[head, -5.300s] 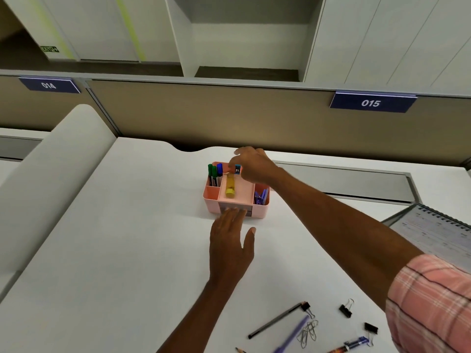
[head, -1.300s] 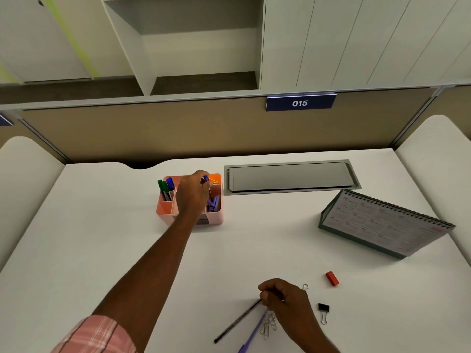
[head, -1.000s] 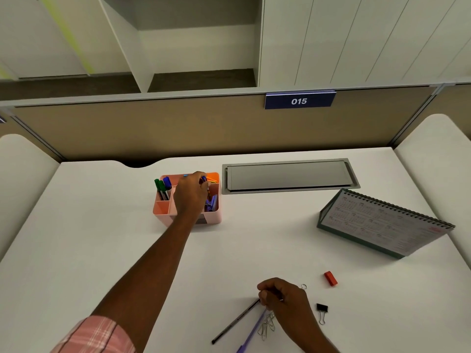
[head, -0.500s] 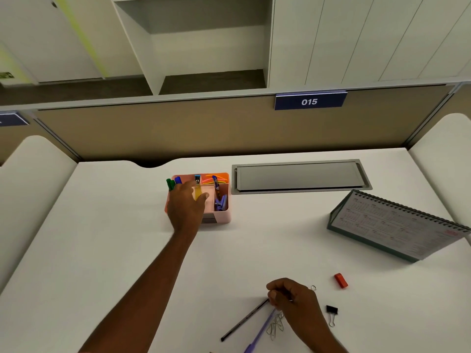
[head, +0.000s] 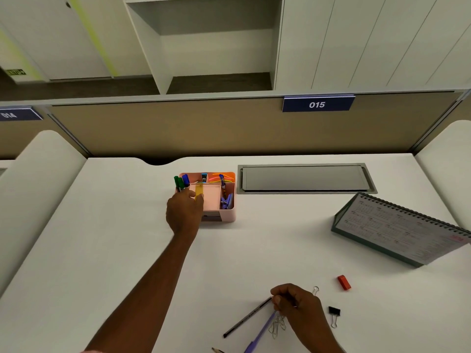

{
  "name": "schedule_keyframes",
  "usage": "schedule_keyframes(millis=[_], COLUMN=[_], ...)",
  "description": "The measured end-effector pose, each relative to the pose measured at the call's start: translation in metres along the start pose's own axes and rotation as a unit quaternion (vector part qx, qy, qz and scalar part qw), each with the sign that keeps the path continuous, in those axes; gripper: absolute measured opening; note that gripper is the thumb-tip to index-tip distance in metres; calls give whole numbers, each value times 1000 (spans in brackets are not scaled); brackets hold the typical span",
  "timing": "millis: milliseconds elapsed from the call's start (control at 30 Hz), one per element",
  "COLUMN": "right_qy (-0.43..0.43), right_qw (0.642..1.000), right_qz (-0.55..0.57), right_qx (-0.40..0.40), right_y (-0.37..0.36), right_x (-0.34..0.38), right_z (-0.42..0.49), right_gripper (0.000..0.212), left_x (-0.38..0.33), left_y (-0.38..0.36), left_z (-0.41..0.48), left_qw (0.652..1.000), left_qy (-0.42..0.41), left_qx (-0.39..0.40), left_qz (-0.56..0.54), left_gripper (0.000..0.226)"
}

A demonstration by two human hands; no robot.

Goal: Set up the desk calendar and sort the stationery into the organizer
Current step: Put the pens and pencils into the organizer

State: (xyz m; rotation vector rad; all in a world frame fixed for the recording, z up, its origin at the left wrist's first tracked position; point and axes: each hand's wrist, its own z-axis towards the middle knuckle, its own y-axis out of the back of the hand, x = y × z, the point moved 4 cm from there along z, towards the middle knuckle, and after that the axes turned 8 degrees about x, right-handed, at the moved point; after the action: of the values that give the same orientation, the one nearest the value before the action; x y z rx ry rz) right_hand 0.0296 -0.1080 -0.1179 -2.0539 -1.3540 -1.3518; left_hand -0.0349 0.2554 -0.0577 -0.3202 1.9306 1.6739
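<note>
Organizer [head: 226, 215]: its place and the state of both hands are requested. (Inspector)

It is found at the back of the desk [head: 102, 250], just left of the grey hatch [head: 303, 178]. Markers [head: 178, 183], a yellow stick [head: 199, 193] and clips are held in its sections. The calendar [head: 397, 233] is stood up at the right. The hands are well apart. The left hand [head: 184, 212] is laid over the organizer's left side, fingertips at the yellow stick; whether anything is gripped cannot be told. The right hand [head: 298, 309] is curled at the top end of the black pen [head: 247, 317], beside the purple pen [head: 261, 332] and the paper clips [head: 277, 326]; a firm pinch cannot be confirmed. (Assessor)

What risks are noted? (Inspector)

Three are judged likely. The paper clips may be dragged or scattered if a pen is lifted, since they are lying just beside both pens. The markers may be tipped if the left hand is drawn back carelessly. The binder clip [head: 334, 311] and the red block [head: 344, 282] may be overlooked, being set apart from the rest. (Assessor)
</note>
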Motion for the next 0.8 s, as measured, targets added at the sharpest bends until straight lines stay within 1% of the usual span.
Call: schedule_keyframes(millis=[267, 800], right_qy=[-4, 3], right_qw=[1000, 1000], right_qz=[8, 8], right_qx=[-2, -8], right_y=[1, 5], right_x=[-1, -4], right_z=[0, -3], right_gripper=[20, 22], left_x=[3, 5], left_y=[3, 7], left_z=[3, 15], left_qw=[1000, 999], left_qy=[16, 26], left_qx=[-11, -29], left_qz=[-2, 6], left_gripper=[31, 33])
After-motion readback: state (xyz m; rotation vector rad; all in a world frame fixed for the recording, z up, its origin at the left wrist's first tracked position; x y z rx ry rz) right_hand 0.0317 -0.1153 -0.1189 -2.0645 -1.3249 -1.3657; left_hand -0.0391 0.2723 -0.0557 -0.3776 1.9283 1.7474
